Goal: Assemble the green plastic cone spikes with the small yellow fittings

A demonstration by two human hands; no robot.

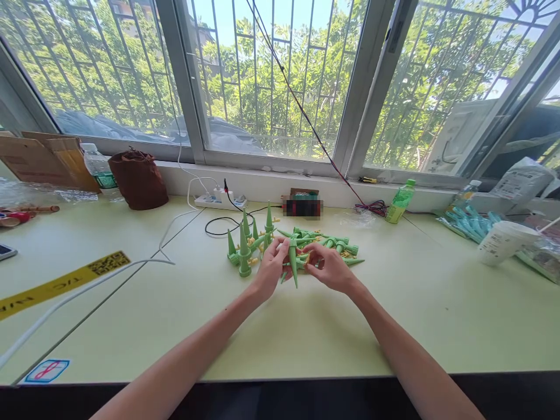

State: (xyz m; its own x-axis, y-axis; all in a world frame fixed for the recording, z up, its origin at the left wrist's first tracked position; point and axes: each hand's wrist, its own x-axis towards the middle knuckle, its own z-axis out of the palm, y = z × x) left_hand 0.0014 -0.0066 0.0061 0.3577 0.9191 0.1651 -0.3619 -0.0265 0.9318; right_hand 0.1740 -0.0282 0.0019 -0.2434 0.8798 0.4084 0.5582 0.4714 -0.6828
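Between my hands a green plastic watering spike (293, 265) points tip down. My left hand (272, 265) is closed around its upper part. On the other side, my right hand (329, 266) pinches a small yellow valve (307, 258) at the spike's side; the fingertips partly hide it, and I cannot tell how firmly it sits in the spike. To the left, several green spikes with yellow valves stand upright, among them a front spike (244, 251). Behind and right of my hands lies a loose pile of green spikes (339, 243).
A power strip (219, 199) with cables stands by the window sill. A green-labelled bottle (400, 201), a white cup (503, 242) and blue-green packets (470, 220) are on the right. A brown bag (138, 179) and cardboard box (48, 163) are left; a white cable (87, 290) crosses the table.
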